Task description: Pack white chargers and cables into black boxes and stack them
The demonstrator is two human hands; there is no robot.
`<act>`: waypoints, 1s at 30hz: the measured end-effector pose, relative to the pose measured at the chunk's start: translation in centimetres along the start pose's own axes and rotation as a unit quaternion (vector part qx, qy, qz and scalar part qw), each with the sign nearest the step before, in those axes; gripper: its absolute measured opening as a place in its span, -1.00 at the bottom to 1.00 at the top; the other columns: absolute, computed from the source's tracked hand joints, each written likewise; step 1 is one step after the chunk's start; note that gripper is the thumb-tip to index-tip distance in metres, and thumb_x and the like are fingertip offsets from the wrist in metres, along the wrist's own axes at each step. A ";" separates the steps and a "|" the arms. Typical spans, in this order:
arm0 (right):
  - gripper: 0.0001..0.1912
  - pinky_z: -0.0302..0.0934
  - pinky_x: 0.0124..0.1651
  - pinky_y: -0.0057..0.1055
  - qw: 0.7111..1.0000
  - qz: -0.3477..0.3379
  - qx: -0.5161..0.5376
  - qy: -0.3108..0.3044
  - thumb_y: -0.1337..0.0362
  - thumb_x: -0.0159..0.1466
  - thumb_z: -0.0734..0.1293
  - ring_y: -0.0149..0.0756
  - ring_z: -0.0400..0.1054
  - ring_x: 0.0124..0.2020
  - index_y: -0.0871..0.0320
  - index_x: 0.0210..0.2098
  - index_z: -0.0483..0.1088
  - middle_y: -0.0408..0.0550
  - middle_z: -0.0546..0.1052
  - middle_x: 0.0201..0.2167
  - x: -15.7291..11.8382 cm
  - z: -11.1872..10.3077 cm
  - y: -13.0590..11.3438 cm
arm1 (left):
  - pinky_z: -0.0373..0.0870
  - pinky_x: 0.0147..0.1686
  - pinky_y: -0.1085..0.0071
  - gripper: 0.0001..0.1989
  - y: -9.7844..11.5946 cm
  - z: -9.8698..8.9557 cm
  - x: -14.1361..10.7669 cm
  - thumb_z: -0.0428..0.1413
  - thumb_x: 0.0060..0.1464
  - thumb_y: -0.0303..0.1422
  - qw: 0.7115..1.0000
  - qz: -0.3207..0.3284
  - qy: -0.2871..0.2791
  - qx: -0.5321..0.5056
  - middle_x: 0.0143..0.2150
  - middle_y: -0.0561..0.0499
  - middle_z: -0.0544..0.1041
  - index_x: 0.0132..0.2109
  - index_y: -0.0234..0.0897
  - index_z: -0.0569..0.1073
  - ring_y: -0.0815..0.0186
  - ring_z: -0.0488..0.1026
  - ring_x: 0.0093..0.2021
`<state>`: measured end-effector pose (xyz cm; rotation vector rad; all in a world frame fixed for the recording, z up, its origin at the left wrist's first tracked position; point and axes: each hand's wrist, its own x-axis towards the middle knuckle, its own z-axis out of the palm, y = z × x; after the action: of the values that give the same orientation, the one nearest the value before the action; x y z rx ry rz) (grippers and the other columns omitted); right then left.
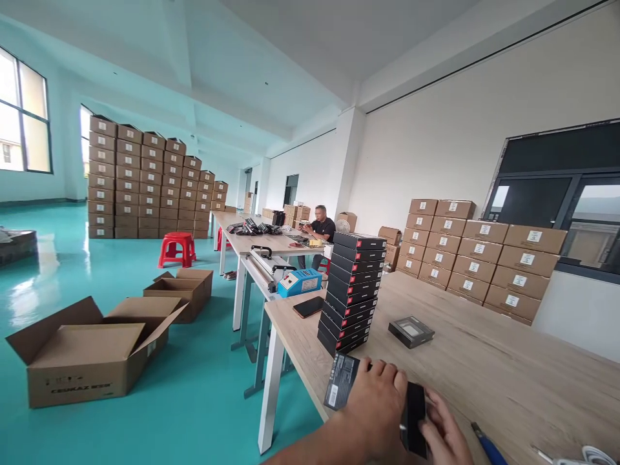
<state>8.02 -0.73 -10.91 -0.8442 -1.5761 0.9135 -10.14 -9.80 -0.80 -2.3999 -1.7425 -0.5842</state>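
Observation:
My left hand [375, 407] lies over a small black box [341, 382], its fingers wrapped round it. The box's printed face with a white barcode label shows to the left of the hand. At the box's right end my right hand [446, 429] grips a dark panel [414, 418] between thumb and fingers; whether this is a flap or a separate piece is hidden. Just beyond the hands rises a tall stack of black boxes [351, 290] with red marks on their ends. A flat black box with a clear window [411, 332] lies to its right.
A dark phone [309, 307] lies left of the stack, near a blue machine [299, 282]. A blue-handled tool [487, 445] is at the table's [484, 349] near right. Open cartons [87, 349] and a red stool [177, 248] stand on the floor. A person [322, 226] sits farther back.

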 end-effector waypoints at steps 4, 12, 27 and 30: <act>-0.58 0.41 0.07 -0.05 0.986 -0.109 -0.127 -0.005 0.01 0.19 0.38 0.12 0.34 0.19 0.08 -0.04 0.50 0.17 0.37 0.24 0.9 0.4 -0.9 | 0.18 0.13 -0.11 -0.16 -0.2 0.1 -0.5 0.35 -0.24 -0.09 0.996 -0.074 0.037 -0.017 0.07 -0.38 0.43 0.15 -0.45 0.33 -0.13 0.34 0.03; -0.49 0.40 0.04 -0.17 0.994 0.077 -0.047 -0.066 -0.19 0.04 0.42 0.07 0.38 0.09 0.07 -0.23 0.58 0.03 0.59 -0.10 0.2 1.7 -1.3 | 0.09 0.21 -0.11 -0.18 0.1 1.1 -0.2 0.26 -0.11 -0.17 0.995 -0.034 0.087 -0.037 0.14 -0.35 0.41 0.26 -0.47 0.26 -0.10 0.30 0.11; -0.81 0.34 -0.50 -0.49 0.890 0.107 0.318 0.309 0.18 0.00 0.39 -0.34 0.47 -0.48 0.09 -0.43 0.35 -0.21 0.56 -0.52 5.0 -7.0 -6.7 | 0.16 0.31 0.01 -0.32 -3.4 3.3 6.2 0.25 -0.10 -0.25 0.897 -0.090 0.159 -0.403 0.28 -0.27 0.36 0.21 -0.29 0.37 -0.03 0.30 0.29; -0.75 0.35 -0.49 -0.38 0.930 0.104 0.257 0.242 0.08 0.05 0.39 -0.23 0.49 -0.46 0.12 -0.39 0.41 -0.09 0.59 -0.47 4.9 -5.7 -6.5 | 0.47 -0.02 0.09 -0.45 -1.6 4.0 5.8 0.14 0.06 0.02 0.659 -0.179 -0.013 -0.731 0.07 -0.25 0.53 0.05 -0.29 0.45 0.00 0.53 0.02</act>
<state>12.38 1.35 -2.25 -0.7845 -0.7758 1.1032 -9.14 -2.85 -2.47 -2.5065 -2.0513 -2.9549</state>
